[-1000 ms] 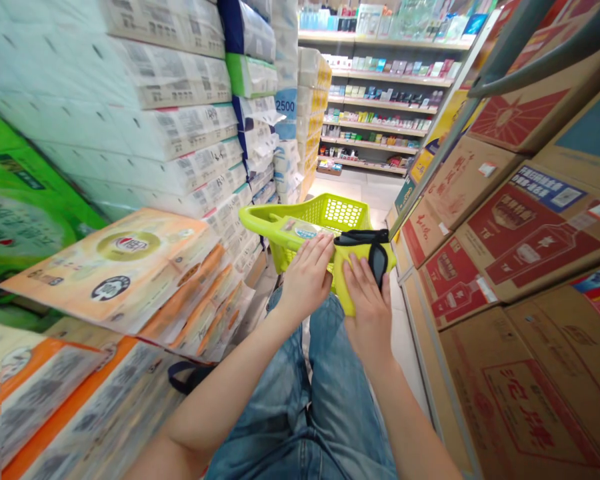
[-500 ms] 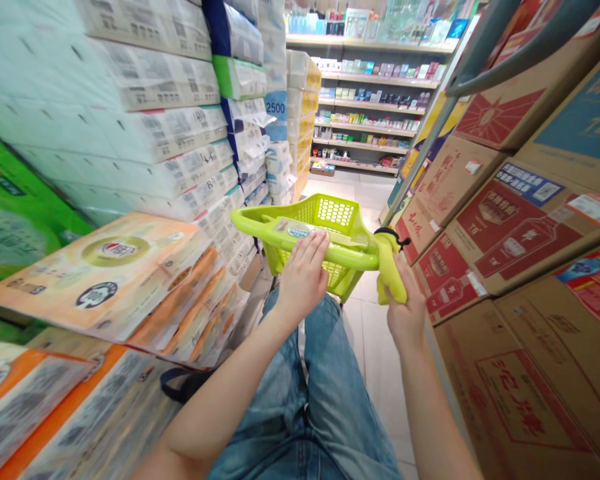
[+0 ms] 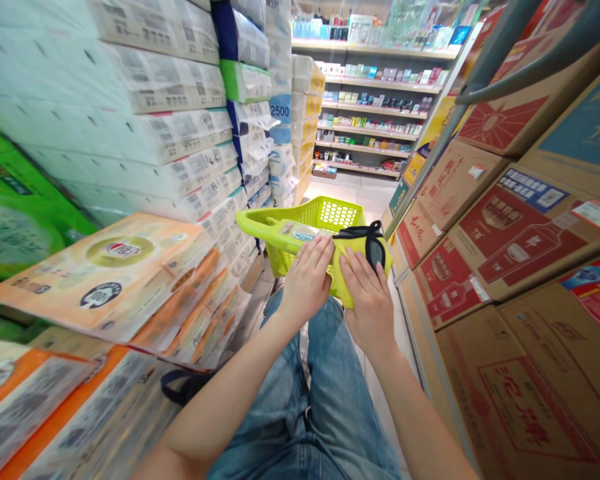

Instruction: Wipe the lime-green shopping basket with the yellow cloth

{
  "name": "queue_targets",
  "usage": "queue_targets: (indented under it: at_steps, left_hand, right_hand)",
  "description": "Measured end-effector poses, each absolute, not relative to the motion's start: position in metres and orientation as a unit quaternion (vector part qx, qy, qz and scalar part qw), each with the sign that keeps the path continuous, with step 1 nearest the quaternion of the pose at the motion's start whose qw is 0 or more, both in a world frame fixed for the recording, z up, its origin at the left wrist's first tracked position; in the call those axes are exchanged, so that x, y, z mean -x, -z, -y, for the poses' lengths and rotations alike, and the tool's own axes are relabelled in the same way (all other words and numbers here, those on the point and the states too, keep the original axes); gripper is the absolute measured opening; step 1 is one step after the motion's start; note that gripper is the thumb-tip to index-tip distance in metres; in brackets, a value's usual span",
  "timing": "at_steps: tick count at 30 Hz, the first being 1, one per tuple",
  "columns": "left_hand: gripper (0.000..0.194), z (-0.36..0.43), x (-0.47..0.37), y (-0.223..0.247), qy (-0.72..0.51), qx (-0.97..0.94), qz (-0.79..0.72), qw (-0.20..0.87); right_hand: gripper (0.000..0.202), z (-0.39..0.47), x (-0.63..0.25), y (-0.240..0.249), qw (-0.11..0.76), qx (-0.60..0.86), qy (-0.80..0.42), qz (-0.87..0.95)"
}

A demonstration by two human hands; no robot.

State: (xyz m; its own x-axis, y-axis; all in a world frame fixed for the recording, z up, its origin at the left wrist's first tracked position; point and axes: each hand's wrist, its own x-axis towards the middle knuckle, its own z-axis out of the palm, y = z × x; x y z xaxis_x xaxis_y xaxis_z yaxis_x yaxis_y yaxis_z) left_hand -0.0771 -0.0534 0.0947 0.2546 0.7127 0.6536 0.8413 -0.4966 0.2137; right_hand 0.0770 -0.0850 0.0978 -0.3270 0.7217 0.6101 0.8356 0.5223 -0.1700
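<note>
A lime-green shopping cart (image 3: 275, 257) stands in front of my legs, its handle (image 3: 260, 222) running across toward me. My left hand (image 3: 307, 270) rests over the middle of that handle, fingers close together and curled over the bar. At the handle's right end, a yellow-green cloth pouch or mitt (image 3: 353, 248) with black trim and a black cord covers the bar. My right hand (image 3: 370, 293) presses on this cloth thing, fingers bent over it beside my left hand; its thumb is hidden. A label on the handle shows just ahead of my left fingers.
Tall stacks of wrapped paper packs (image 3: 180, 80) line the left side. An orange pack (image 3: 120, 267) juts out near my left arm. Cardboard cartons (image 3: 520, 227) rise on the right, with a grey metal handle (image 3: 520, 83) above. Shelves (image 3: 375, 87) of small goods stand ahead.
My right hand has moved left and forward, bringing the yellow-green cloth thing from beside the handle's end onto the bar, where it lies spread. My left hand stays on the handle.
</note>
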Motion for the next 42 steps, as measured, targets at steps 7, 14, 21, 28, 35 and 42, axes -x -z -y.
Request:
queue_targets:
  at_steps: [7,14,21,28,35,42]
  left_hand:
    - [0.068,0.052,0.076,-0.093,0.358,0.788,0.492,0.090]
    - [0.069,0.055,0.075,-0.094,0.364,0.788,0.491,0.080]
    - [0.070,0.053,0.078,-0.093,0.367,0.791,0.485,0.073]
    - [0.071,0.052,0.082,-0.092,0.369,0.802,0.466,0.067]
    - [0.075,0.051,0.083,-0.091,0.359,0.805,0.465,0.083]
    - [0.082,0.053,0.082,-0.085,0.325,0.806,0.477,0.128]
  right_hand:
    - [0.065,0.065,-0.151,-0.084,0.494,0.471,-0.130,0.719]
    - [0.073,0.062,-0.134,-0.078,0.502,0.516,-0.051,0.692]
    - [0.077,0.089,-0.060,-0.081,0.363,0.545,0.115,0.746]
    - [0.078,0.080,-0.055,-0.098,0.335,0.519,0.109,0.778]
    - [0.078,0.077,-0.120,-0.075,0.464,0.545,0.027,0.698]
    - [0.068,0.055,-0.134,-0.076,0.550,0.520,-0.071,0.650]
